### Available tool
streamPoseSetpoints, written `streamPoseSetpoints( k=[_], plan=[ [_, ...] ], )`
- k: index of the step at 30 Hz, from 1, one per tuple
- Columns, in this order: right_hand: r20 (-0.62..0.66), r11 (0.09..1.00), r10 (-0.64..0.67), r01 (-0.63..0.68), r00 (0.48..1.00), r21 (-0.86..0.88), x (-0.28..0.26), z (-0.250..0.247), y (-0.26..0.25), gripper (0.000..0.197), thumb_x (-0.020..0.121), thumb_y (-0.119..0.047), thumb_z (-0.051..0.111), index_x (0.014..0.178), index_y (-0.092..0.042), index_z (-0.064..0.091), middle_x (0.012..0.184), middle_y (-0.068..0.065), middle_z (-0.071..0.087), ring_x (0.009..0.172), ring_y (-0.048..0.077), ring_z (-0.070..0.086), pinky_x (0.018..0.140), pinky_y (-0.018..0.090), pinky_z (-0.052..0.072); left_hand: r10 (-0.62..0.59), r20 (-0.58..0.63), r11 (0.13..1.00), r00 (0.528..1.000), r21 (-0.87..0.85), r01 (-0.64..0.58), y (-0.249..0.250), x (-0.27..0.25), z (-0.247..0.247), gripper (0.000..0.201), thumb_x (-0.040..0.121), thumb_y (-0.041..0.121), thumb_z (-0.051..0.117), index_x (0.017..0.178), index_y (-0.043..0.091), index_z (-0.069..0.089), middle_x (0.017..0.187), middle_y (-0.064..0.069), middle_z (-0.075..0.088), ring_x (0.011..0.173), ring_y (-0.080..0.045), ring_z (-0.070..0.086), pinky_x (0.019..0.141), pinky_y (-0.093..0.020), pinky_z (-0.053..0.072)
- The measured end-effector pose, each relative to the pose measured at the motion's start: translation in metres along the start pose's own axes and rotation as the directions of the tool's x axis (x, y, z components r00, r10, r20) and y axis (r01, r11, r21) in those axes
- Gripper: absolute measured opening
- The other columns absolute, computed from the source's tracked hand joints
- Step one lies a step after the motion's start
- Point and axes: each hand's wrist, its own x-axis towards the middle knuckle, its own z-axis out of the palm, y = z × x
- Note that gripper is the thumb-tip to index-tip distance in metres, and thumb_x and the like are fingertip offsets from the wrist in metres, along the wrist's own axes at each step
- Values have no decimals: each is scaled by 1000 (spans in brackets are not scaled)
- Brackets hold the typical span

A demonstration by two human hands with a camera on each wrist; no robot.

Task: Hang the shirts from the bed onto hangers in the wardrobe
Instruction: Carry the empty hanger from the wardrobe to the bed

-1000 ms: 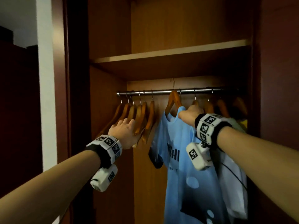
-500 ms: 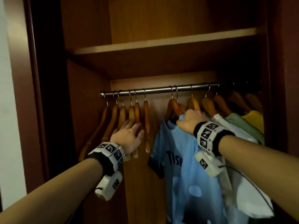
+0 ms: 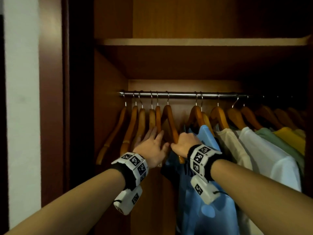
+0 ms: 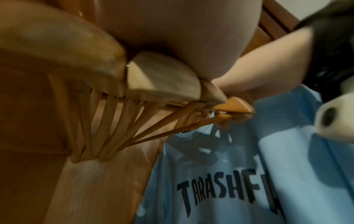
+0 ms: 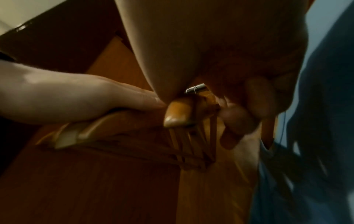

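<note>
Wardrobe [image 3: 110, 116] open, steel rail [image 3: 183, 94] under shelf. Empty wooden hanger [image 3: 169, 121], glossy orange-brown, metal hook on rail, between cluster of bare hangers [image 3: 140, 119] at left and blue shirt [image 3: 208, 138] at right. Right hand [image 3: 184, 143] fingers curled round its right arm. Left hand [image 3: 150, 146] fingers straight, pressing bare hangers leftward, gripping nothing. Blue shirt hung, black lettering on chest [image 4: 226, 191]. Cream, white, green, yellow shirts [image 3: 271, 150] hung further right.
</note>
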Motion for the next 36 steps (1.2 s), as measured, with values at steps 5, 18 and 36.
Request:
streamPoseSetpoints(
  k=[5, 18, 36],
  plan=[
    [-75, 1000, -15, 13, 997, -28, -1, 3, -5, 25, 99, -33, 49, 84, -13, 57, 76, 2, 54, 75, 23, 57, 68, 30, 47, 3, 8, 1000, 1000, -17, -3, -3, -2, 6, 63, 101, 56, 19, 157, 32, 4, 166, 3, -6, 152, -13, -6, 123, -45, -4],
    [-184, 990, 37, -10, 982, 143, -73, -13, 47, 30, 97, -29, 47, 74, -10, 53, 75, 11, 59, 67, 34, 62, 61, 40, 55, 84, -44, 996, 995, -10, -85, 9, -8, 18, 68, 100, 60, 14, 158, 27, 1, 166, 1, -3, 152, -15, -2, 122, -47, -5],
    [-115, 994, 89, -80, 989, 74, -398, -148, 248, 26, 96, -40, 58, 85, -16, 58, 61, 1, 58, 45, 11, 53, 46, 25, 43, 224, -405, 820, 887, -413, -396, 273, -124, -16, 43, 97, 39, 56, 123, 5, 52, 114, -23, 62, 105, -44, 57, 88, -50, 45]
  ],
)
